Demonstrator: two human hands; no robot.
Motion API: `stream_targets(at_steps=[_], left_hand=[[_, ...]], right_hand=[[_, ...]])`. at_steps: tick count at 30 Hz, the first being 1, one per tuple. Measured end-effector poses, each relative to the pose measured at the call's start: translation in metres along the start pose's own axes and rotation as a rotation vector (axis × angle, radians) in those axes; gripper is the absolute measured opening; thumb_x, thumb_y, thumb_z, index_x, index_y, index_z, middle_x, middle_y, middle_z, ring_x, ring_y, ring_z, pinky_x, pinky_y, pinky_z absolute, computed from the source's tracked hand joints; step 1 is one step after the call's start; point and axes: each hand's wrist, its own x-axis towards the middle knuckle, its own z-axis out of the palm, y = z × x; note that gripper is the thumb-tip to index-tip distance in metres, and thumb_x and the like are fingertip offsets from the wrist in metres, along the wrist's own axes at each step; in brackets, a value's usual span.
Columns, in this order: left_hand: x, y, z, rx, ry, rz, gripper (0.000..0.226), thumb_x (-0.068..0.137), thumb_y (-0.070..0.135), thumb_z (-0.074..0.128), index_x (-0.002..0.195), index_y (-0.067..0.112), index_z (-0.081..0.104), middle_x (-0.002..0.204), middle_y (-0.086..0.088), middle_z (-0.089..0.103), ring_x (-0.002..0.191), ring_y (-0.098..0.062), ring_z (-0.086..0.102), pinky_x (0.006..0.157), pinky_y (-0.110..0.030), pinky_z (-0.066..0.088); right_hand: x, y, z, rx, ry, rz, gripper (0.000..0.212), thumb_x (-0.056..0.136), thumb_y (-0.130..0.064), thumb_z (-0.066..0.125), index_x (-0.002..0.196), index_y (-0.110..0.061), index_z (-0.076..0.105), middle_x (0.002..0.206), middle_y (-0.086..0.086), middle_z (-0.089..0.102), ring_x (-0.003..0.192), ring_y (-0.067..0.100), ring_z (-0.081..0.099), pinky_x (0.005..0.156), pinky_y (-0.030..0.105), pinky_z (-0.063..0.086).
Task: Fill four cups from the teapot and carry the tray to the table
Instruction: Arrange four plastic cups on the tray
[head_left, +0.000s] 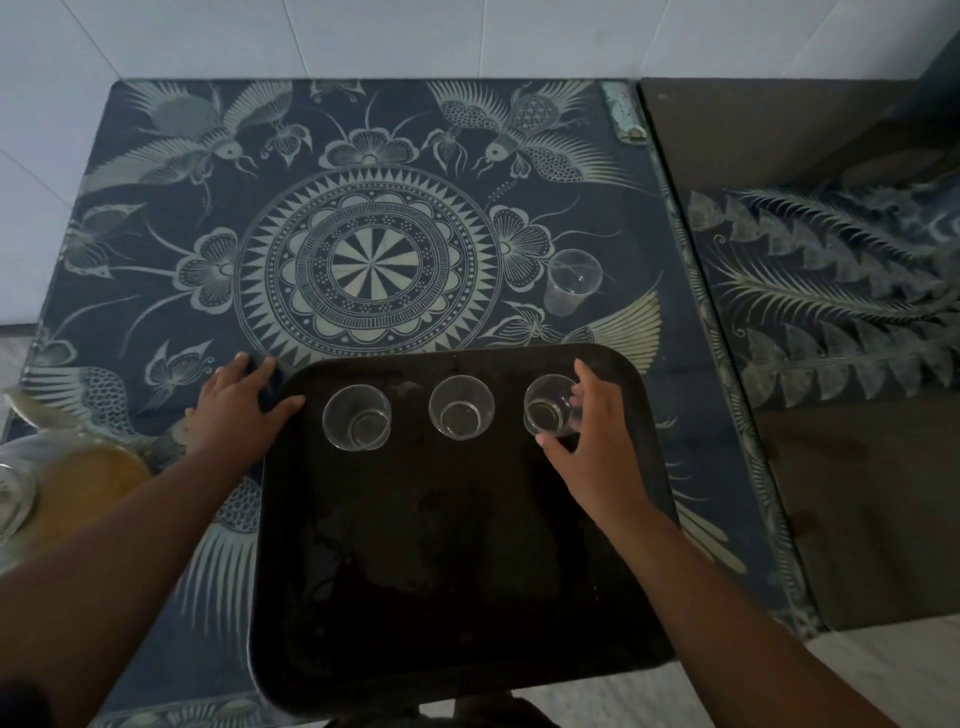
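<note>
A dark square tray lies on a table covered with a blue patterned cloth. Three clear cups stand in a row near its far edge: a left cup, a middle cup and a right cup. My right hand grips the right cup between thumb and fingers. My left hand rests flat on the cloth, thumb touching the tray's left rim. A fourth clear cup stands on the cloth beyond the tray. A glass teapot with amber liquid sits at the far left.
The tray's near edge overhangs the table's front. A second surface with a darker patterned cloth adjoins on the right. White tiled wall runs behind the table. A glass lid shows at the left frame edge.
</note>
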Motion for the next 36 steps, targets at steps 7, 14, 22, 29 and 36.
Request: stream_targets(at_steps=[7, 14, 22, 29, 36], left_hand=[[0.000, 0.002, -0.002, -0.006, -0.002, -0.001, 0.076, 0.093, 0.053, 0.066, 0.158, 0.027, 0.036, 0.168, -0.006, 0.024, 0.153, -0.036, 0.020, 0.114, -0.074, 0.022], [0.000, 0.001, -0.002, -0.010, -0.015, 0.001, 0.075, 0.093, 0.052, 0.066, 0.157, 0.026, 0.038, 0.169, -0.007, 0.024, 0.153, -0.039, 0.019, 0.115, -0.074, 0.023], [0.002, -0.003, 0.000, -0.003, -0.008, -0.005, 0.073, 0.092, 0.052, 0.066, 0.156, 0.027, 0.041, 0.168, -0.006, 0.026, 0.153, -0.038, 0.021, 0.114, -0.073, 0.024], [0.004, -0.006, 0.003, 0.010, -0.010, -0.015, 0.074, 0.091, 0.054, 0.067, 0.155, 0.028, 0.042, 0.167, -0.006, 0.028, 0.153, -0.037, 0.022, 0.113, -0.073, 0.027], [0.003, -0.006, 0.003, 0.003, 0.001, -0.023, 0.074, 0.089, 0.053, 0.069, 0.154, 0.028, 0.044, 0.167, -0.006, 0.030, 0.152, -0.038, 0.025, 0.112, -0.073, 0.029]], right_hand=[[-0.004, -0.005, -0.011, -0.076, 0.003, -0.089, 0.093, 0.079, -0.029, 0.082, 0.152, -0.016, 0.027, 0.141, 0.001, 0.034, 0.130, 0.012, 0.040, 0.105, 0.026, 0.041], [0.018, -0.023, -0.038, -0.073, 0.049, -0.185, 0.046, 0.089, -0.025, 0.067, 0.131, -0.013, 0.054, 0.128, -0.001, 0.050, 0.123, 0.012, 0.046, 0.105, 0.027, 0.041], [0.093, -0.027, -0.052, -0.156, -0.001, -0.227, 0.043, 0.090, -0.023, 0.068, 0.130, -0.011, 0.056, 0.126, 0.003, 0.054, 0.110, 0.008, 0.052, 0.089, 0.013, 0.041], [0.152, -0.019, -0.046, -0.256, -0.019, -0.186, 0.066, 0.083, -0.030, 0.077, 0.139, -0.017, 0.044, 0.137, 0.007, 0.041, 0.127, 0.023, 0.043, 0.100, 0.032, 0.044], [0.169, -0.006, -0.035, -0.234, -0.041, -0.112, 0.077, 0.084, -0.029, 0.078, 0.146, -0.013, 0.036, 0.146, 0.010, 0.033, 0.131, 0.022, 0.042, 0.102, 0.026, 0.038]])
